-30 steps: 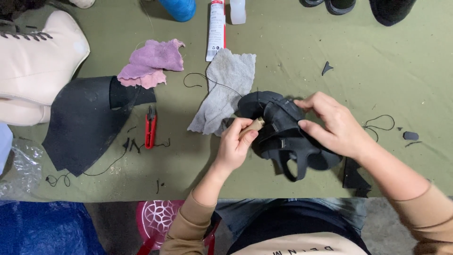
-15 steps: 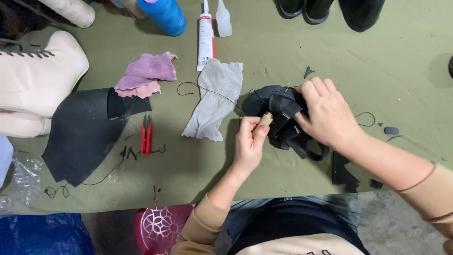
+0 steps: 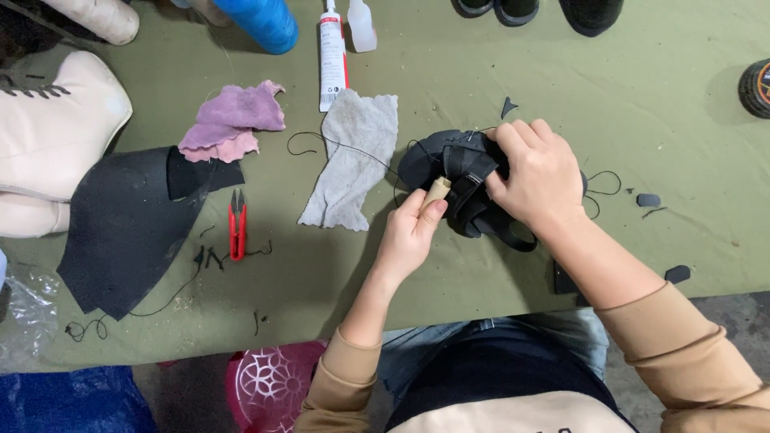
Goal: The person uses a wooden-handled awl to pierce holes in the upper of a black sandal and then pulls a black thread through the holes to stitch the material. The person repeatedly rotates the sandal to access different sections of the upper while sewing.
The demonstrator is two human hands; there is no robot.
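Hands grip one black sandal: right hand clasps it, left hand pinches one tan tool.

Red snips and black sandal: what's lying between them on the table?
In the head view, a grey cloth lies between the red snips and the black sandal, with a loop of black thread running across it.

One head-worn camera looks steeply down from above the seated person onto the green table. It sits fairly near, taking in the near table edge and lap; no second view.
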